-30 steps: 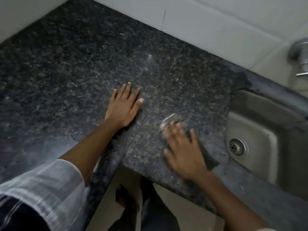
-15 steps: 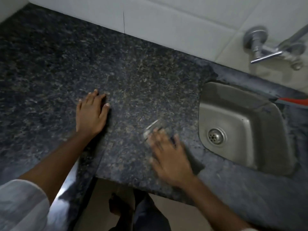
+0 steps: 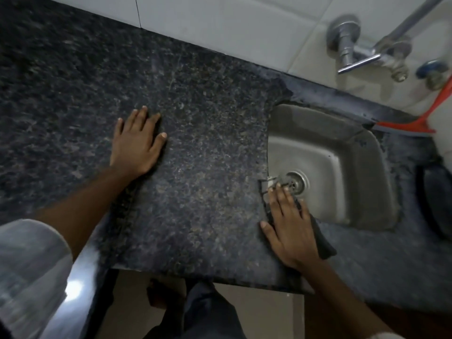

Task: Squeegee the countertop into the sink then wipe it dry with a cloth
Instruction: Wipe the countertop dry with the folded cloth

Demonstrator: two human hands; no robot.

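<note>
My right hand (image 3: 288, 228) presses flat on a dark cloth (image 3: 322, 243) at the near left rim of the steel sink (image 3: 342, 155); the cloth's front edge hangs over the basin beside the drain (image 3: 297, 182). My left hand (image 3: 137, 140) lies flat, fingers together, on the dark speckled granite countertop (image 3: 208, 133), well left of the sink. A red squeegee (image 3: 411, 123) rests on the counter behind the sink's far right corner, its handle rising along the wall. Most of the cloth is hidden under my palm.
A chrome tap (image 3: 352, 55) with a lever juts from the white tiled wall (image 3: 220, 25) above the sink. A dark rounded object (image 3: 437, 199) sits at the right edge. The counter's front edge has a cut-out corner near my legs (image 3: 208, 314).
My right hand has slid the cloth rightward across the counter to the sink's rim. The view has swung right, bringing the sink, tap and squeegee into sight. The left hand stays planted.
</note>
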